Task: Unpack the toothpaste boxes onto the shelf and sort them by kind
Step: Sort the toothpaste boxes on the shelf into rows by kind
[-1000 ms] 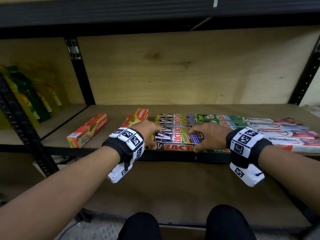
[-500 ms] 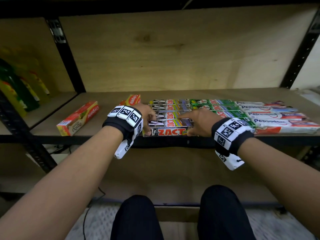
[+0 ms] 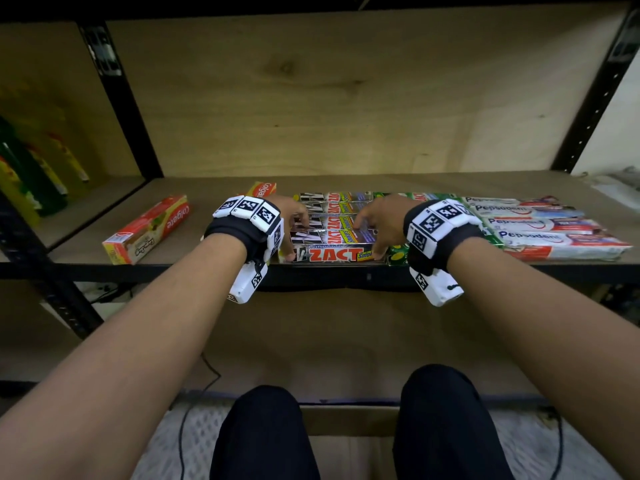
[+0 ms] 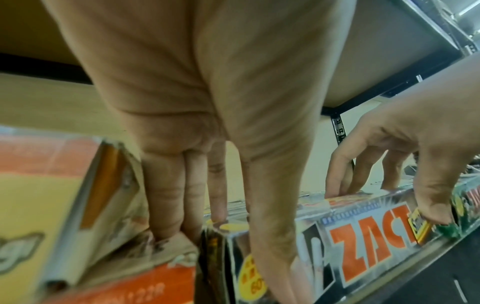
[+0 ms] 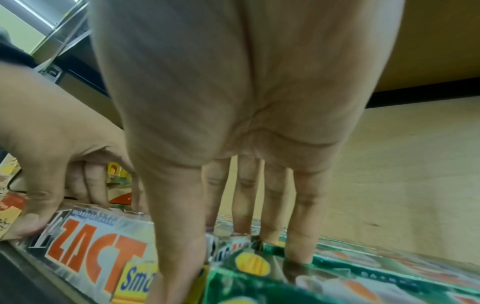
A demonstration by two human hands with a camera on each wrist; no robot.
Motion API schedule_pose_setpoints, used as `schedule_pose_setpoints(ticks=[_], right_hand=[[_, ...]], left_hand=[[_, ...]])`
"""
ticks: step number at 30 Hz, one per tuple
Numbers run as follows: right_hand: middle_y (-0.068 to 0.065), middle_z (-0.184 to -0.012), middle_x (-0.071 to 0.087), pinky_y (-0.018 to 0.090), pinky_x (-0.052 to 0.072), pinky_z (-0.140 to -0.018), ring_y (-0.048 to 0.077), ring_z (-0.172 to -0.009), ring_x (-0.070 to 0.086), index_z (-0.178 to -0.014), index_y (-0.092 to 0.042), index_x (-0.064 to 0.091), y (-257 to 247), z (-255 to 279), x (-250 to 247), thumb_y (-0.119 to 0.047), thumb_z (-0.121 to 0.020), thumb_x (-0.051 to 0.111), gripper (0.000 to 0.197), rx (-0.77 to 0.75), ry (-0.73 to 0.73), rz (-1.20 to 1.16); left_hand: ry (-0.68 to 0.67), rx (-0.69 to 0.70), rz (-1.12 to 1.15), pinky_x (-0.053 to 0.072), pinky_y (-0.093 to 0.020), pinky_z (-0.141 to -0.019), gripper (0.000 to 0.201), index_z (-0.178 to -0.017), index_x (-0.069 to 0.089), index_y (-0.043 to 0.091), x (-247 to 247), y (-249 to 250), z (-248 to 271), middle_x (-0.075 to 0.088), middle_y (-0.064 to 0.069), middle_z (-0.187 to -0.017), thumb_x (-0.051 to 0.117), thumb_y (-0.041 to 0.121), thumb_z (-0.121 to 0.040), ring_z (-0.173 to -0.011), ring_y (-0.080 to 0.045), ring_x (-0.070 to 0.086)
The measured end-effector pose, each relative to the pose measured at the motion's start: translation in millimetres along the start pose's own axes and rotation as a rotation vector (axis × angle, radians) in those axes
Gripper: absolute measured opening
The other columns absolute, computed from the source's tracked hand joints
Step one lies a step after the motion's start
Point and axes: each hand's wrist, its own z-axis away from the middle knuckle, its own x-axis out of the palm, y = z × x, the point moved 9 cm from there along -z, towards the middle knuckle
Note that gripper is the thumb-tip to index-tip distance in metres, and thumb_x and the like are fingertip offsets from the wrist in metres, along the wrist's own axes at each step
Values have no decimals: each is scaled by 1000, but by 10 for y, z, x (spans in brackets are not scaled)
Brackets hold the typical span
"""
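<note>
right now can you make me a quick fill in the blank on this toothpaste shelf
Both hands rest on the silver boxes labelled ____.
The white boxes at the right read ____.
The lone red box left of the left hand reads ____.
The right hand touches the silver row and the ____ boxes.

Missing: ZACT; Pepsodent; Colgate; green

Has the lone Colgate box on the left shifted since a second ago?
No. The Colgate box keeps its angle and its gap to the shelf edge; only the camera moved.

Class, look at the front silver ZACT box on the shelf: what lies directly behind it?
Behind the front ZACT box lie more silver ZACT boxes in a flat row running toward the back. The left hand and right hand cover parts of them.
</note>
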Motion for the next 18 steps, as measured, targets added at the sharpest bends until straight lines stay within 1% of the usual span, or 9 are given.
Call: schedule_pose_setpoints(ticks=[3, 5, 7, 9, 12, 14, 16, 17, 18], right_hand=[[-5, -137, 54, 38, 45, -102, 21, -122, 53, -135, -32, 52, 15, -2, -1, -35, -71, 84, 72, -24, -14, -2], [-5, -141, 51, 37, 40, -104, 20, -126, 50, -140, -31, 49, 40, 36, -7, -38, -75, 81, 74, -48, -32, -28], [-7, -149, 43, 38, 34, -108, 20, -134, 43, -145, -32, 43, 86, 111, 17, -45, -77, 78, 78, -66, -68, -57], [-8, -152, 39, 39, 32, -109, 20, -136, 39, -145, -37, 40, 163, 184, 60, -51, -75, 77, 81, -67, -78, -84], [-5, -153, 36, 39, 35, -107, 22, -136, 40, -146, -37, 38, 342, 304, 91, -43, -75, 80, 82, -21, -31, -111], [-2, -155, 33, 38, 36, -107, 23, -138, 38, -149, -34, 34, 480, 371, 116, -37, -78, 79, 85, 25, -30, -91], [-2, -158, 29, 39, 34, -110, 23, -141, 34, -152, -30, 28, 605, 409, 148, -37, -80, 78, 88, 73, -43, -45], [-2, -158, 28, 40, 32, -111, 23, -142, 33, -153, -30, 26, 655, 420, 175, -37, -80, 77, 89, 94, -50, -35], [-3, -159, 28, 41, 32, -112, 23, -142, 32, -153, -32, 25, 698, 416, 193, -37, -80, 77, 90, 106, -48, -31]], left_hand=[[-27, -3, -13, 45, -30, -89, 81, -141, 48, 19, 14, 20, -24, 50, -6, -141, 87, 22, -70, -123, -28, 53], [-27, -4, -24, 44, -31, -93, 81, -142, 47, 19, 21, 21, -43, 48, -7, -144, 86, 23, -71, -127, -29, 51], [-27, 3, -30, 43, -29, -91, 79, -141, 48, 18, 32, 21, -54, 49, -7, -142, 86, 24, -72, -126, -28, 51], [-37, -6, -33, 43, -30, -91, 79, -140, 49, 18, 48, 3, -48, 52, -6, -139, 86, 25, -71, -123, -27, 52], [-38, -19, -34, 41, -28, -88, 77, -140, 49, 18, 33, 28, -50, 47, -6, -144, 85, 23, -73, -125, -28, 51], [-60, -23, -29, 40, -28, -86, 76, -141, 45, 18, 36, 64, -52, 42, -7, -148, 84, 23, -76, -126, -29, 50], [-42, -11, -53, 44, -29, -90, 81, -137, 46, 23, 5, 126, -42, 47, -2, -143, 86, 38, -70, -122, -26, 52], [-31, -3, -62, 46, -32, -94, 84, -136, 46, 26, -7, 170, -31, 48, 0, -141, 87, 45, -65, -121, -25, 53], [-28, 4, -53, 47, -36, -98, 85, -135, 47, 29, -13, 208, -35, 48, 2, -142, 87, 48, -63, -123, -25, 52]])
